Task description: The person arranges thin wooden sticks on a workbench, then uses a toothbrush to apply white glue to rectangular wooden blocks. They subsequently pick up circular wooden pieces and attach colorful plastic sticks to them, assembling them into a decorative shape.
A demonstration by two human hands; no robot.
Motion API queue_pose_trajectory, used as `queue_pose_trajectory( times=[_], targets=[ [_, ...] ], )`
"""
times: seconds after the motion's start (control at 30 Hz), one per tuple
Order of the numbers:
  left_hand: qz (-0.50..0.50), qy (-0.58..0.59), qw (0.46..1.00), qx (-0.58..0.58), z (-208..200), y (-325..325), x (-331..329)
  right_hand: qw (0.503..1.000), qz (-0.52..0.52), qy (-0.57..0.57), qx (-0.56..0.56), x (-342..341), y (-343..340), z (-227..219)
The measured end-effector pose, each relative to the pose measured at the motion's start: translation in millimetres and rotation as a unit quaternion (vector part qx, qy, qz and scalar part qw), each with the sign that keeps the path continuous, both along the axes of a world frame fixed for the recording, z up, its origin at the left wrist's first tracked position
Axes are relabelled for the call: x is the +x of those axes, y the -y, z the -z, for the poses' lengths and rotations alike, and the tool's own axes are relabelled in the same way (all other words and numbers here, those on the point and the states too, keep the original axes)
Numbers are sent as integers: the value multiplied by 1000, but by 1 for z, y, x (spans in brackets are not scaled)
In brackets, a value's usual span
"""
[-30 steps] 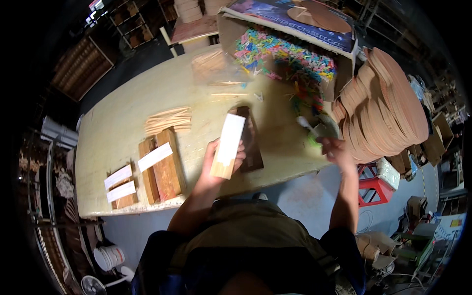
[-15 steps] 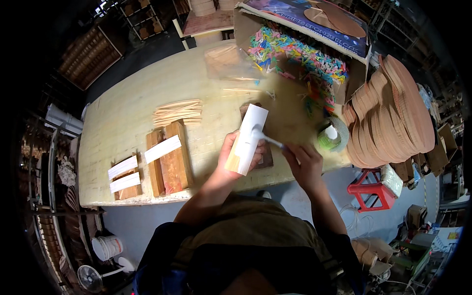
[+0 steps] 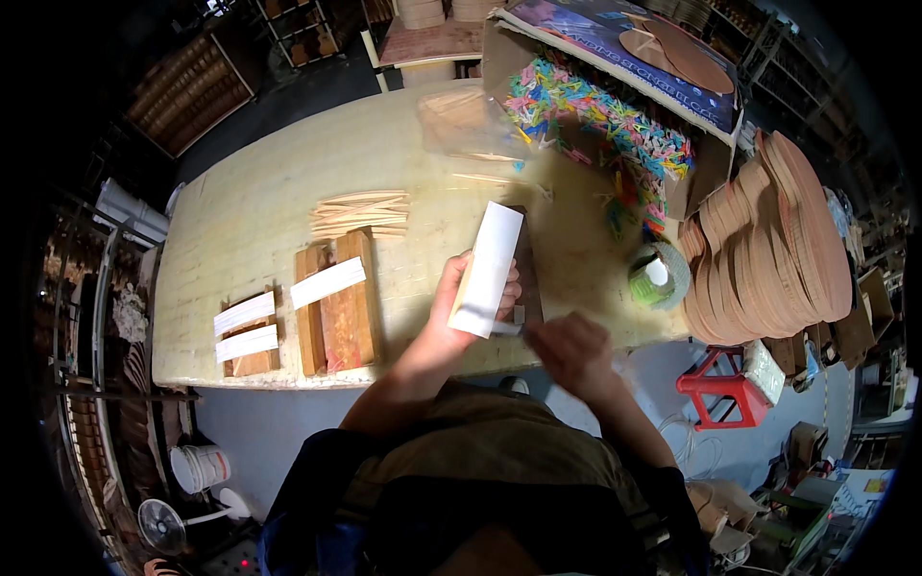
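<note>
My left hand (image 3: 448,298) is closed round a bundle of flat pale wood strips (image 3: 487,274), held tilted above the table. White coating covers nearly all of its upper face, with bare wood showing along the left edge. At its lower end lies a pale-handled brush (image 3: 507,328), its head partly lost in blur. My right hand (image 3: 574,355) is smeared by motion, its fingers closed at the brush's handle. Beneath the bundle a dark board (image 3: 526,264) rests on the table.
White-topped strips (image 3: 328,282) lie across wooden blocks (image 3: 362,331) at left, near loose thin wood sticks (image 3: 360,213). An open carton (image 3: 706,178) holds many coloured clothespins (image 3: 595,106). A tape roll (image 3: 675,274) and curved wooden stacks (image 3: 768,254) stand right; a red stool (image 3: 715,389) is below.
My right hand has moved down and left with the brush, from the bundle's middle to its lower end. The white coating now covers the formerly bare lower-left part. The view has shifted slightly.
</note>
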State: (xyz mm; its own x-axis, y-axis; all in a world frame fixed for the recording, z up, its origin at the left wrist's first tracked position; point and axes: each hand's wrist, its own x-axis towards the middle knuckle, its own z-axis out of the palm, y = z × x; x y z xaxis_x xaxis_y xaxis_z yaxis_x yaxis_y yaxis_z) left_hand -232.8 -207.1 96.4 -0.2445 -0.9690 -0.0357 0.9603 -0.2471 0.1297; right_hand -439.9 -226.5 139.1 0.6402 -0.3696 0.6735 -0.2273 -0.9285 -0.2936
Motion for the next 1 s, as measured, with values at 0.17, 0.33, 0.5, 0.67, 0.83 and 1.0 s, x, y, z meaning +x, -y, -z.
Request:
queue_pose_trajectory(
  times=[0.17,0.33,0.5,0.67,0.83,1.0],
  targets=[
    [-25,56,998,27,-9,-5,-6,992,84,32,89,4,11,9],
    [16,-19,999,-38,3,0,5,999,4,12,-32,10,-4,-3],
    [-13,-41,999,22,6,-8,3,993,60,44,90,6,8,0],
    [-4,72,997,-5,-7,-11,-8,991,111,52,51,12,26,4],
    [11,10,1000,12,2,-14,0,996,-28,32,76,7,5,3],
    [62,101,992,-31,1,-17,-4,958,121,118,233,3,64,6]
  ],
)
